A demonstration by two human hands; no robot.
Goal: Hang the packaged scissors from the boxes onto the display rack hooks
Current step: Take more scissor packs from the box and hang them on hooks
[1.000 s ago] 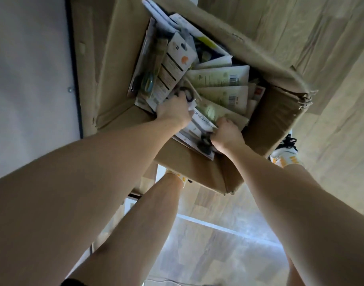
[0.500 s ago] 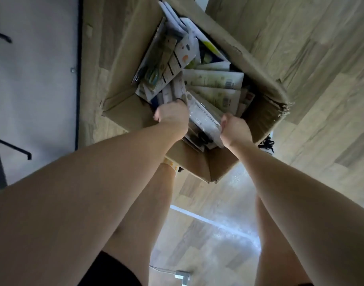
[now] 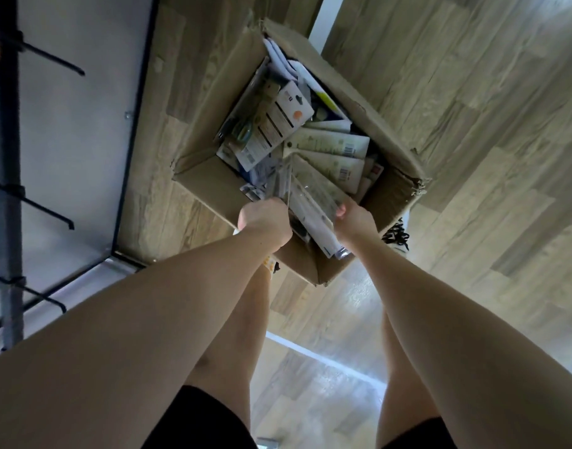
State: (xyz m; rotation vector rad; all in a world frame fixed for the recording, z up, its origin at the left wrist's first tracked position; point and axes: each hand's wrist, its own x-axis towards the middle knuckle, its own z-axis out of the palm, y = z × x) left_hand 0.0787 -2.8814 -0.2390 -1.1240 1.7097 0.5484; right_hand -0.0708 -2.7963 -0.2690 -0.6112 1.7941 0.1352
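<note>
An open cardboard box (image 3: 210,183) on the wooden floor holds several packaged scissors (image 3: 330,147) lying fanned out. Both hands hold a bundle of scissor packs (image 3: 307,205) over the box's near corner. My left hand (image 3: 265,218) grips the bundle's left edge with curled fingers. My right hand (image 3: 352,215) grips its right edge, fingertips over the top pack. At the left edge stands the display rack (image 3: 6,189), with bare black hooks (image 3: 45,207) sticking out.
A white panel (image 3: 77,124) with a dark frame stands behind the rack. My legs and a black-laced shoe (image 3: 396,236) are beside the box. A white floor strip (image 3: 323,354) runs below, on the wooden floor.
Both hands have drawn the bundle of packs up and toward the box's near corner. The view has pulled back and the rack with its hooks has come into sight at left.
</note>
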